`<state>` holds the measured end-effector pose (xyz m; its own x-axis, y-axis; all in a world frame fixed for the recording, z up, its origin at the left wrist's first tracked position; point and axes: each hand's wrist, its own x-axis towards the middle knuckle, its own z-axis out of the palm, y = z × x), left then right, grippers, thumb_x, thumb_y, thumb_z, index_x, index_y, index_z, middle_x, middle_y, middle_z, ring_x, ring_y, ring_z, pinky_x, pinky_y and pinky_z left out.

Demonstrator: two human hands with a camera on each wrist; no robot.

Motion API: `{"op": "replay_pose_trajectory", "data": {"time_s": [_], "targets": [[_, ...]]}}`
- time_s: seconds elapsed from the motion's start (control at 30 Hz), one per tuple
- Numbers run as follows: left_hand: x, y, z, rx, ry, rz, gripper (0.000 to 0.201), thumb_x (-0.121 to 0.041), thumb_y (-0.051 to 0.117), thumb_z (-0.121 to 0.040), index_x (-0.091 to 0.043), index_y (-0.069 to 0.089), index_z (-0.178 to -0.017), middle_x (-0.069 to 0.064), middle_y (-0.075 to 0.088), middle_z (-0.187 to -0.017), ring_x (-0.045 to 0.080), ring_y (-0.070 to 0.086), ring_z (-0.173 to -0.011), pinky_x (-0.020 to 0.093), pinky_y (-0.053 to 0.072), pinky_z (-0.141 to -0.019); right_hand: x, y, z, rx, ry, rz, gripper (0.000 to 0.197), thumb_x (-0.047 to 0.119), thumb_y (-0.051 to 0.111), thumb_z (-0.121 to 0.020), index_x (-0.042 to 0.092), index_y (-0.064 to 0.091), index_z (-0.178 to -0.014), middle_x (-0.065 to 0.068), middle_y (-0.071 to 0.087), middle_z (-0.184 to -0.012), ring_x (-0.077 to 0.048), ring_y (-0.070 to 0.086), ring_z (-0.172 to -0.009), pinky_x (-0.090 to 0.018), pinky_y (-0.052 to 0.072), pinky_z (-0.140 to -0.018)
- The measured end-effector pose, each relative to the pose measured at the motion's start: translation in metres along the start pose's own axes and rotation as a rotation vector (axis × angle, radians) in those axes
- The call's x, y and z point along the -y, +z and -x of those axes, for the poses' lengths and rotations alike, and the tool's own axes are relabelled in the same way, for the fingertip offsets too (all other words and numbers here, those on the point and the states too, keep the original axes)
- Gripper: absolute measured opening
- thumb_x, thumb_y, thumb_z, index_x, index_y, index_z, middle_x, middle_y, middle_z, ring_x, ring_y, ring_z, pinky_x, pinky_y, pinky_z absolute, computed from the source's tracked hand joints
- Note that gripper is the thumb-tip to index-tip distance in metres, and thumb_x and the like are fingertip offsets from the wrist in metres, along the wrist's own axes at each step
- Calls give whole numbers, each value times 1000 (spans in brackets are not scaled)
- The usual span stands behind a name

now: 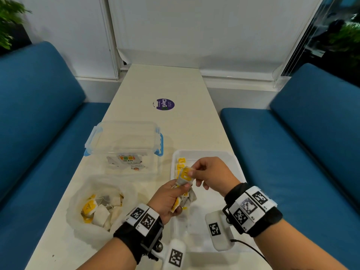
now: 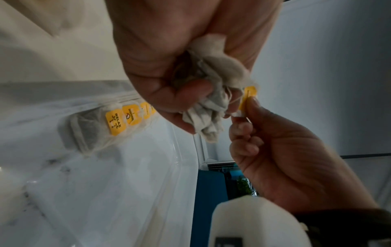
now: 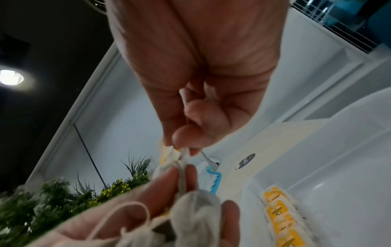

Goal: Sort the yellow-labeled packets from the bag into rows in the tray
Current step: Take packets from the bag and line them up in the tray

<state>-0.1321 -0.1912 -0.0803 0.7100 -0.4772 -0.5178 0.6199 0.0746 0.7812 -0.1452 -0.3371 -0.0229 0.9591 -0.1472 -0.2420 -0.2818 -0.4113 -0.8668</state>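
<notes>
My left hand (image 1: 171,197) grips a bunch of yellow-labeled packets (image 1: 188,197) (image 2: 211,107) above the near left part of the white tray (image 1: 231,158). My right hand (image 1: 206,172) pinches the top packet (image 1: 185,175) of that bunch by its yellow label (image 2: 246,100) (image 3: 167,153). A short row of packets (image 1: 180,164) (image 2: 118,122) (image 3: 281,217) lies along the tray's far left side. The open white bag (image 1: 78,213) at the left holds several more packets (image 1: 97,209).
A clear plastic box with blue latches (image 1: 124,145) stands behind the bag, left of the tray. A purple round sticker (image 1: 163,104) lies further up the white table (image 1: 175,82). Blue benches (image 1: 292,152) flank the table on both sides.
</notes>
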Motion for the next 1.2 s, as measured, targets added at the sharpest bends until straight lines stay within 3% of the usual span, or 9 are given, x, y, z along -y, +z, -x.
{"op": "replay_pose_trajectory", "data": {"time_s": [0.07,0.17,0.27,0.4,0.6,0.73,0.93,1.07,1.2], "targets": [[2,-2,-2,-27,-10,-8,7,-23,65,-85,-17,61,-86,0,59,-66,10,44,-50,14,29,-40,2,-1,0,-40,-42,74,10,12,66,-85,3,67,-82,2,56,-56,1,50,-40,-14,37,-43],[3,-7,-3,-59,-21,-7,6,-23,63,-87,-17,63,-90,1,61,-68,11,44,-54,14,29,-41,7,-10,2,-161,-130,260,12,20,67,-85,14,68,-75,15,53,-61,3,50,-51,-7,33,-50],[3,-11,-3,-67,-30,31,10,-22,60,-89,-15,63,-97,1,65,-67,9,48,-49,12,27,-41,8,-21,0,-148,-113,200,12,19,68,-84,12,68,-74,9,54,-60,3,48,-44,-8,33,-45],[2,-15,-5,-109,-43,62,18,-22,61,-89,-14,64,-105,5,62,-79,7,48,-47,12,29,-37,2,-28,-4,-193,-61,153,13,17,67,-85,10,67,-74,5,54,-61,-2,42,-45,-10,32,-45],[0,-22,-5,-132,-37,96,15,-20,58,-91,-13,64,-103,4,62,-74,9,44,-53,11,29,-37,-9,-28,-5,-125,50,-6,24,13,59,-90,15,55,-67,-2,59,-67,-13,47,-59,-19,35,-46],[-3,-22,-2,-115,-23,107,7,-19,59,-90,-14,62,-93,2,62,-62,6,47,-42,11,26,-37,-12,-27,-5,-21,93,-38,22,12,56,-92,15,54,-70,-4,63,-72,-16,53,-65,-21,36,-47],[-5,-22,2,-121,-23,108,5,-18,59,-90,-14,62,-87,-1,62,-57,4,52,-39,12,25,-39,-26,-23,-11,-7,187,151,19,17,56,-92,16,53,-73,-5,65,-75,-16,57,-68,-21,37,-47],[-3,-25,0,-129,-31,109,6,-17,57,-91,-14,61,-93,2,61,-65,4,49,-37,11,25,-38,-32,-14,-8,161,312,116,15,17,52,-95,15,52,-81,-4,65,-72,-11,60,-63,-19,39,-44],[1,-28,0,-115,-41,110,7,-14,54,-93,-14,60,-91,3,60,-68,5,50,-38,11,24,-37,-35,4,-6,326,371,306,14,17,49,-95,17,50,-81,-2,62,-70,-10,59,-63,-17,39,-44]]}}
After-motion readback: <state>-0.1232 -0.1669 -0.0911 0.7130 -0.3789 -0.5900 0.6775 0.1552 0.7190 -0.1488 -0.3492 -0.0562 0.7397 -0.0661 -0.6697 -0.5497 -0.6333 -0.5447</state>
